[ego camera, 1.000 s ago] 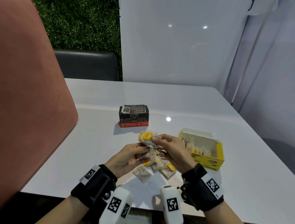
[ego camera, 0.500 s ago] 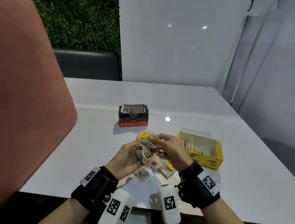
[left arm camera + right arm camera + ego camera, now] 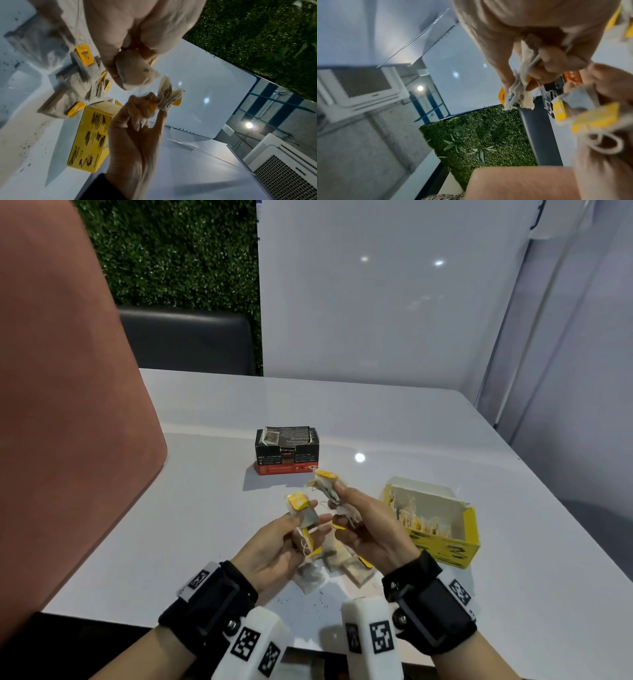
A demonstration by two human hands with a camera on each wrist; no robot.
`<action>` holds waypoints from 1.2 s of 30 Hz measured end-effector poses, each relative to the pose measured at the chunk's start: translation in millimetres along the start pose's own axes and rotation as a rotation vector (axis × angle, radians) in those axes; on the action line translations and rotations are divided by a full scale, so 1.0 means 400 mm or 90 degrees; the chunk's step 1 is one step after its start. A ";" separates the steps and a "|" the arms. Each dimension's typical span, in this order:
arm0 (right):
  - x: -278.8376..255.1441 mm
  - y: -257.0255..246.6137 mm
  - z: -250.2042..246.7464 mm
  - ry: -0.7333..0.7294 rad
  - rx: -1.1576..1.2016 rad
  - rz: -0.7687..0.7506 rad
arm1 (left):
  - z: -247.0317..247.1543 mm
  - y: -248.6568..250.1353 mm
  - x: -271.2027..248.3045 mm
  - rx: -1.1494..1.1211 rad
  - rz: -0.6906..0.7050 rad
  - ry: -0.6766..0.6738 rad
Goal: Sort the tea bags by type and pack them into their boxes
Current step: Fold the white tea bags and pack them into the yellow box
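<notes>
My left hand (image 3: 301, 518) pinches one tea bag (image 3: 298, 506) with a yellow tag, held up over the table. Just to its right, my right hand (image 3: 339, 503) grips a small bunch of yellow-tagged tea bags (image 3: 325, 486), seen in the left wrist view as a crumpled bunch (image 3: 167, 97) and in the right wrist view as pale bags (image 3: 518, 89). Under both hands lies a loose pile of tea bags (image 3: 337, 565). An open yellow box (image 3: 445, 546) with several bags inside stands to the right. A black and red box (image 3: 287, 451) stands further back.
The white table (image 3: 428, 426) carries dark tea crumbs near its front edge. A tall pink chair back (image 3: 65, 422) rises on the left and a dark chair (image 3: 191, 340) stands behind the table. White panels close the back and right.
The hands were together on one cluster of bags; now they have drawn apart, the left holding a single bag to the left while the right keeps the bunch, lifted a little.
</notes>
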State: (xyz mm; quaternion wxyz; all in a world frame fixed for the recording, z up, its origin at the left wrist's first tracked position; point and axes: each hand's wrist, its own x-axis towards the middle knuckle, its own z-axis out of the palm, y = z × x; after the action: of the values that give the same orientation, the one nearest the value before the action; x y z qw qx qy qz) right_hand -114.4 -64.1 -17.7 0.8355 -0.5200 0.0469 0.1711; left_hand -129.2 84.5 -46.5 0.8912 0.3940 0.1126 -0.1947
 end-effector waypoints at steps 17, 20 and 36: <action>0.028 0.074 0.003 0.101 -0.422 -0.125 | 0.021 -0.017 0.012 0.050 0.043 -0.050; 0.030 0.065 0.010 0.075 -0.540 -0.113 | 0.024 -0.018 0.018 0.071 0.026 0.002; 0.006 0.025 0.005 0.073 -0.782 -0.298 | 0.032 0.013 0.013 -0.050 0.041 -0.077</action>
State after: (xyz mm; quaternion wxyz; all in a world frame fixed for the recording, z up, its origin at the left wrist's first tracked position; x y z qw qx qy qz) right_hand -115.5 -57.9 -26.0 0.3983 -0.9069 -0.1292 -0.0474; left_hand -121.8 76.8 -36.4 0.9169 0.3495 0.0532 -0.1853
